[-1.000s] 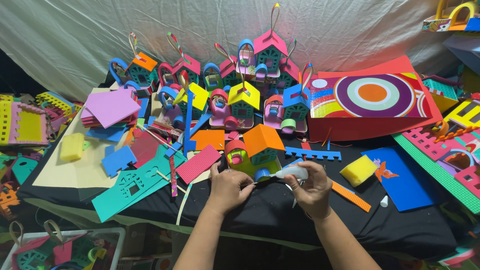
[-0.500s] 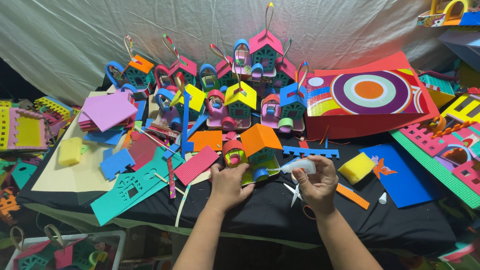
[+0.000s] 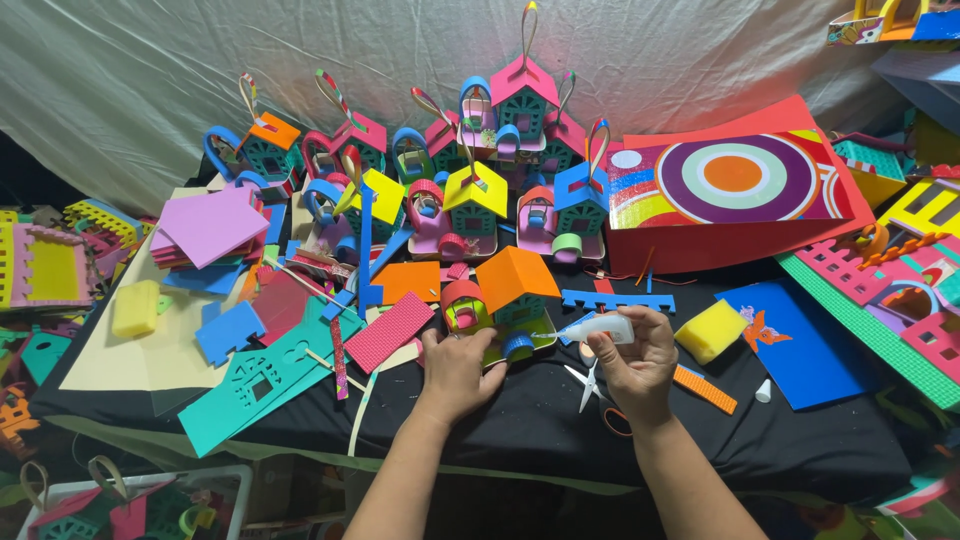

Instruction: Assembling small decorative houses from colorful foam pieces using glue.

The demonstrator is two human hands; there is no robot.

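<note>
While the small foam house was being steadied on the black cloth, the moment was recorded as follows.

Step in hand: gluing was judged to be under way, with the nozzle of the glue bottle point(image 3: 600, 327) aimed at the front of the foam house point(image 3: 497, 305).

Left hand: the left hand point(image 3: 457, 372) was laid on the base of the house by its red arched doorway, fingers closed lightly against it to pin it down rather than lift it.

Right hand: the right hand point(image 3: 640, 365) was wrapped shut around the white glue bottle, which was held on its side with its tip pointing left, close to the blue ring point(image 3: 518, 345) at the house's front edge.

Place of the house: it was set on the black table cloth point(image 3: 540, 420) near the front edge, under an orange roof, just ahead of the row of finished houses point(image 3: 478, 205).

Nearby things: small scissors point(image 3: 588, 385) were left just beside the right hand, a yellow sponge point(image 3: 711, 331) to its right, and a blue foam fence strip point(image 3: 617, 300) behind the bottle.

Next move, as judged: a gentle squeeze and a precise tip placement would be called for, with the house kept still by the left hand so that the bead is not smeared.
</note>
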